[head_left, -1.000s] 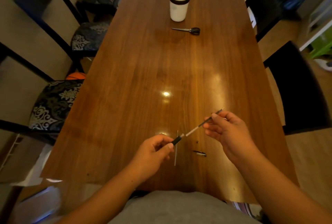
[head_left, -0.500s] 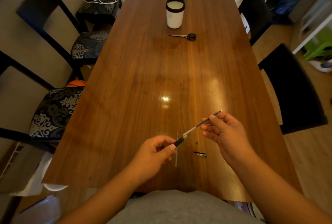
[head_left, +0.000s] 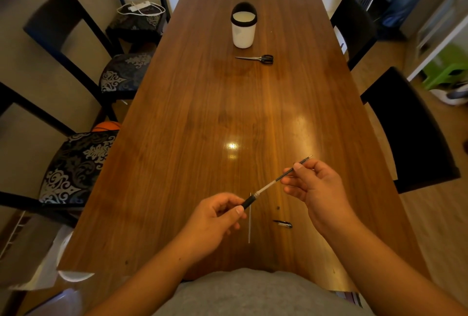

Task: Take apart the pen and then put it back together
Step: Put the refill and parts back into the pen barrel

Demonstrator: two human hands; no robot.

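Note:
My left hand pinches the black grip section of the pen above the near part of the wooden table. A thin ink refill runs from that grip up and to the right; my right hand holds it between thumb and fingers, its tip poking out past them. On the table below lie a slim pale barrel tube, a small dark clip piece and a tiny dark part.
A white cup with a black rim and black-handled scissors sit at the table's far end. Patterned chairs stand on the left, black chairs on the right. My grey-shirted torso touches the near edge.
The camera has tilted up a little, showing more of the far wall. Both hands keep the same hold; the refill sits slightly further into the grip.

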